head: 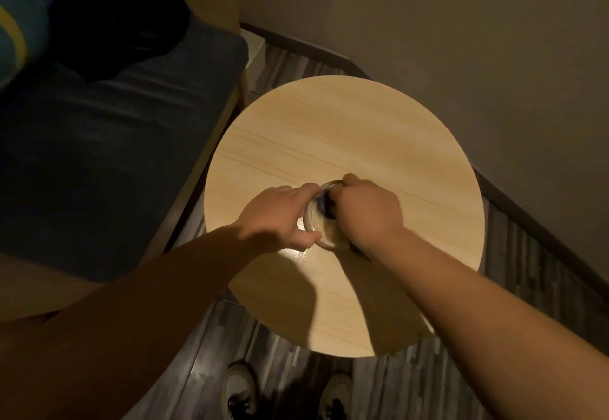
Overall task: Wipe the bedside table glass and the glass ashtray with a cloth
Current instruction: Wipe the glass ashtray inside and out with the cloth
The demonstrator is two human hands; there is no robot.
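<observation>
A round clear glass ashtray (324,233) stands near the middle of the round light-wood bedside table (346,136). My left hand (280,218) grips the ashtray's left rim, thumb at the front and fingers over the far edge. My right hand (365,212) is closed on a dark cloth (328,205) pressed inside the ashtray. Most of the cloth is hidden under the hand, and a dark bit shows beneath my right wrist. Much of the ashtray is covered by both hands.
A dark bed or sofa (108,129) with a wooden frame runs along the table's left side. Beige walls (461,40) close in behind and to the right. My two shoes (240,386) stand on the dark plank floor below the table's near edge.
</observation>
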